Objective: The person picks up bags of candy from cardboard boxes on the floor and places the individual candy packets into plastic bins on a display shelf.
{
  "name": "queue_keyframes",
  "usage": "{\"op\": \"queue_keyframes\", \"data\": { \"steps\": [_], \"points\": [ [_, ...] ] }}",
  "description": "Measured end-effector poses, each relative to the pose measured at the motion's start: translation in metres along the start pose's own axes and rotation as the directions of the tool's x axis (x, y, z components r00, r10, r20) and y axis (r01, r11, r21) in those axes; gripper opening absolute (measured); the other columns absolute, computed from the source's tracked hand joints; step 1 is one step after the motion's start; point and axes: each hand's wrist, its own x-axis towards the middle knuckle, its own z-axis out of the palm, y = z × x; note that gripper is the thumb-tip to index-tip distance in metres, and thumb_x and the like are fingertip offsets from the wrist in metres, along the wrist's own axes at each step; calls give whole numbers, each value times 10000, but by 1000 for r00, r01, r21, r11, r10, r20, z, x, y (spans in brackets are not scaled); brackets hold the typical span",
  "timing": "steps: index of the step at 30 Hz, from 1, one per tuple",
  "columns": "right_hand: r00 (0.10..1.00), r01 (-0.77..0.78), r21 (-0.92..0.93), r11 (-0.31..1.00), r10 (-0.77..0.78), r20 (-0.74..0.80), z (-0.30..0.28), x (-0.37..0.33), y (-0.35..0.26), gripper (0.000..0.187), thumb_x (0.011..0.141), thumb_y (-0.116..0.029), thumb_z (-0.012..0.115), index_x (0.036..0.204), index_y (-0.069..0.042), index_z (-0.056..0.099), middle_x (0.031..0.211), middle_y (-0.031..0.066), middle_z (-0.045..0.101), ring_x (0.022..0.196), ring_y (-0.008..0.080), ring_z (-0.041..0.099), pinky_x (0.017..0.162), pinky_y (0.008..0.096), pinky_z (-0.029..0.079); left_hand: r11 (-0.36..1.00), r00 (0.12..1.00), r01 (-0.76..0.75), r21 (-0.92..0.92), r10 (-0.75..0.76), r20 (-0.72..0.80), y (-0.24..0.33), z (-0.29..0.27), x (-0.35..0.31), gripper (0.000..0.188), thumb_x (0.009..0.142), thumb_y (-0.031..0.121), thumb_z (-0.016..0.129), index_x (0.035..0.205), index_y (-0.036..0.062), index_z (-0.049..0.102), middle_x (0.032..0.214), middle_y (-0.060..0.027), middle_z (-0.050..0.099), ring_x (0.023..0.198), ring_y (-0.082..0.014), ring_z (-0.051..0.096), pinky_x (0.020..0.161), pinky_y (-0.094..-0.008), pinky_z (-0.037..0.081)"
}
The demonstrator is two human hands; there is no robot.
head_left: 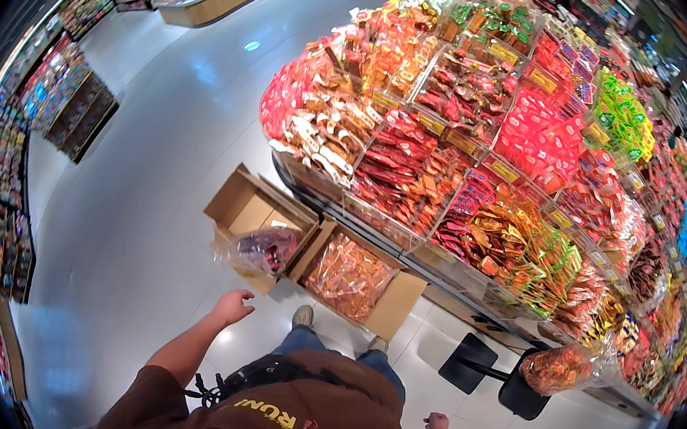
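My left hand [233, 308] hangs in the air over the floor, its fingers loosely spread and nothing in it. Just beyond it stands an open cardboard box [233, 203] with a clear plastic bag of dark red packets [271, 249] at its near side. Beside that box is a second open carton [406, 305], holding a large clear bag of orange-red snack packets [351, 278]. My right hand [437, 427] is low at my right side, fingers curled; a small dark spot shows at them, too small to name. Neither hand touches the boxes.
A rounded, tiered display [384, 223] full of wrapped snacks in clear bins rises past the boxes. At right a black step stool [468, 363] stands near a bag of orange-red packets [553, 369]. Stocked shelves [78, 111] line the left, across a shiny floor [142, 218].
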Motion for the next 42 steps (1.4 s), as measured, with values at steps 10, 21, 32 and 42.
{"op": "queue_keyframes", "data": {
  "steps": [10, 21, 32, 42],
  "points": [
    [992, 107, 47, 993, -103, -79, 154, -138, 46, 324, 794, -6, 551, 1117, -24, 558, 745, 140, 672, 433, 111, 442, 369, 273, 337, 758, 902, -339, 557, 430, -37, -41, -61, 113, 628, 671, 225, 808, 1225, 123, 527, 1316, -119, 505, 1189, -315, 491, 976, -445, 426],
    [997, -30, 89, 996, 36, -69, 194, -254, 51, 188, 920, -152, 552, 1060, -38, 605, 684, 75, 625, 421, 96, 445, 353, 267, 336, 809, 984, -180, 559, 145, 107, -102, -35, 202, 270, 826, 177, 603, 1088, 119, 627, 1162, -109, 621, 1157, -299, 544, 941, -447, 457],
    [995, 100, 311, 945, -99, -20, 245, -246, 165, 289, 883, -232, 668, 1054, -1, 634, 979, 73, 684, 888, 145, 615, 778, 314, 509, 732, 959, -250, 633, 275, 60, -83, -34, 205, 470, 808, 241, 674, 1234, 106, 529, 1157, -134, 615, 1107, -312, 579, 908, -456, 480],
    [995, 101, 171, 980, -101, -8, 234, -289, 64, 253, 951, -178, 549, 1075, 30, 621, 980, 78, 679, 869, 144, 610, 772, 305, 501, 828, 972, -226, 514, 223, 68, -83, -53, 213, 298, 825, 321, 674, 998, 84, 620, 948, -145, 687, 947, -325, 652, 804, -442, 526]
  ]
}}
